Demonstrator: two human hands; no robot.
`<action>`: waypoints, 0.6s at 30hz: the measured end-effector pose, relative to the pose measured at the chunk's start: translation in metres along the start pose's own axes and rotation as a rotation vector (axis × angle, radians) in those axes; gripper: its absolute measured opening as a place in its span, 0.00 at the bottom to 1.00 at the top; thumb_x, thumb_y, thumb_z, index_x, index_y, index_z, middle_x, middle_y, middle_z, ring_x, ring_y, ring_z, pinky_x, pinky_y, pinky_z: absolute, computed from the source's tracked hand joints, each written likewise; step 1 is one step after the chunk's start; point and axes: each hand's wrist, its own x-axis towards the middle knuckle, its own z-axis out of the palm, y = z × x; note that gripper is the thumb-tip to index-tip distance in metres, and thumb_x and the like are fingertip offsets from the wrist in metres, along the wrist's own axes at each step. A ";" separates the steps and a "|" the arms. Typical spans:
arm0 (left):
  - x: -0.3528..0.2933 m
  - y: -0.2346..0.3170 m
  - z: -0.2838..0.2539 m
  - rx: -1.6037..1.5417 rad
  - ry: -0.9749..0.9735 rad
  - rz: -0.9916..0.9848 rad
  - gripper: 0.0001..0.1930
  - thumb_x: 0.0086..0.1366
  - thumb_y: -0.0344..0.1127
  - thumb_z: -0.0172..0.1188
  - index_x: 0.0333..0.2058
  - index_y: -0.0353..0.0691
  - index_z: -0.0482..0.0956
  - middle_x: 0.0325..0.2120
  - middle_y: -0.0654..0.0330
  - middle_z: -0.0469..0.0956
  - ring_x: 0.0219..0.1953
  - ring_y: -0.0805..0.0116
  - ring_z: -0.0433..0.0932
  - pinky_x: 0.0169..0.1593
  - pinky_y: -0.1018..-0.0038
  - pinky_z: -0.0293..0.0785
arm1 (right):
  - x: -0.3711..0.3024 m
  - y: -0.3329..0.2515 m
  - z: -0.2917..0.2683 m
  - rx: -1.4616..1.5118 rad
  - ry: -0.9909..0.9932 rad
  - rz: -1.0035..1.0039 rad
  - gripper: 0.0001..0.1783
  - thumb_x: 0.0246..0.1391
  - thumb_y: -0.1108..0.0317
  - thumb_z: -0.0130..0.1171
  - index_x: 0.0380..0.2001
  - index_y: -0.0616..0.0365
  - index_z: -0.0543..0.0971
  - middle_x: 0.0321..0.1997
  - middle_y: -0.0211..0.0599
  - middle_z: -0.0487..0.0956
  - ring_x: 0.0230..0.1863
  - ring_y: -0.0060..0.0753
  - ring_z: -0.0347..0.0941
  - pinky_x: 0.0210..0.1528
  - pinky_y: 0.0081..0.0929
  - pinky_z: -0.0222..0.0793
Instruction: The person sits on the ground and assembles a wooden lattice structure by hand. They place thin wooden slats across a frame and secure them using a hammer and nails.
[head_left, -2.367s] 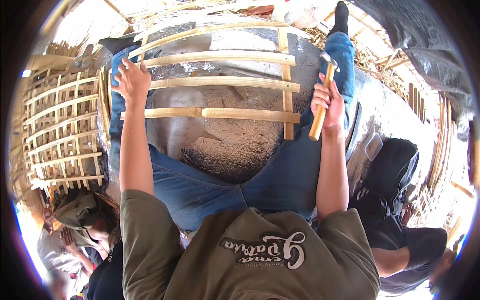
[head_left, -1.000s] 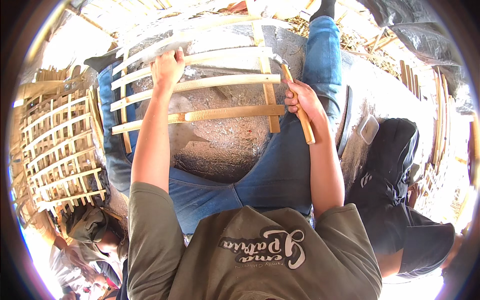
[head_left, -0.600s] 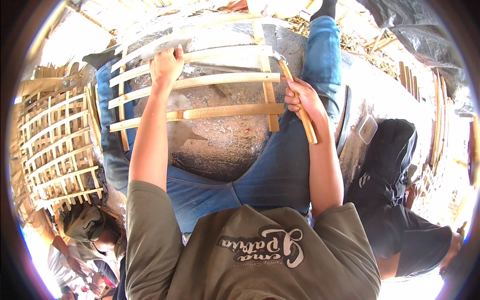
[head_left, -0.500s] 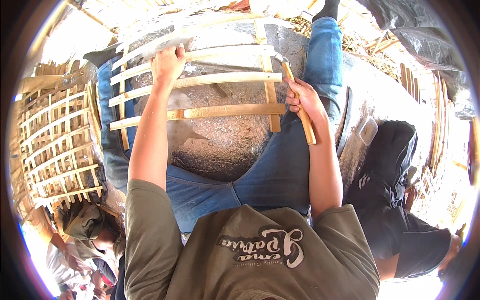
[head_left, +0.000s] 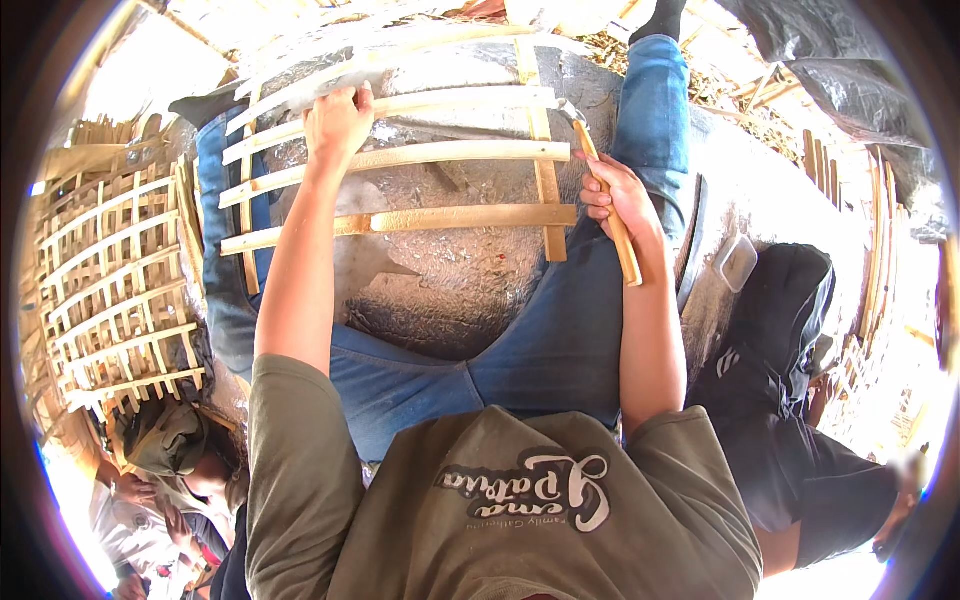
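Work surface: shiny silver sheet point(head_left: 440, 295), wrinkled, w/ dull and pale patches; it covers the floor btwn the person's spread legs and runs past the R leg point(head_left: 655, 110). Slat frame point(head_left: 470, 152) (light wood, long slats over 2 crosspieces) sits above the sheet, btwn the legs, its L end over the L leg. L hand point(head_left: 338, 122): fingers curled, over the upper slats; fingertips hidden, so cannot tell if it pinches anything. R hand point(head_left: 622, 193): fingers wrapped around the handle of the hammer point(head_left: 624, 245), approx. mid-length; hammer head just beside a slat's R end, contact unclear. Room, L side: lattice panels point(head_left: 110, 285), stacked; below them, a person in a cap point(head_left: 170, 440). R side: clear plastic tray point(head_left: 736, 262) near a person in black point(head_left: 770, 400). Upper R: dark plastic sheeting point(head_left: 850, 90), w/ wood scraps point(head_left: 700, 85) nearby. Background at far edge: overexposed, detail lost.
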 end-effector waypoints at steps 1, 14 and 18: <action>0.000 0.000 -0.001 -0.024 -0.004 -0.014 0.26 0.70 0.57 0.48 0.38 0.40 0.85 0.29 0.47 0.84 0.38 0.45 0.84 0.49 0.55 0.77 | 0.000 0.000 0.000 -0.008 0.002 -0.009 0.23 0.67 0.63 0.54 0.61 0.62 0.69 0.24 0.22 0.64 0.19 0.11 0.57 0.17 0.12 0.53; -0.003 0.008 -0.016 -0.090 -0.067 -0.063 0.23 0.70 0.54 0.50 0.31 0.42 0.85 0.27 0.48 0.83 0.35 0.46 0.83 0.45 0.54 0.77 | 0.001 -0.003 -0.006 0.162 0.010 -0.014 0.28 0.67 0.62 0.53 0.64 0.63 0.64 0.22 0.22 0.62 0.17 0.10 0.54 0.16 0.12 0.52; -0.008 0.005 -0.011 -0.095 -0.009 -0.011 0.24 0.70 0.55 0.50 0.29 0.41 0.84 0.25 0.47 0.83 0.33 0.44 0.83 0.44 0.53 0.78 | 0.003 -0.005 -0.009 0.221 -0.051 -0.013 0.26 0.67 0.61 0.53 0.63 0.62 0.64 0.22 0.22 0.63 0.17 0.10 0.54 0.16 0.12 0.52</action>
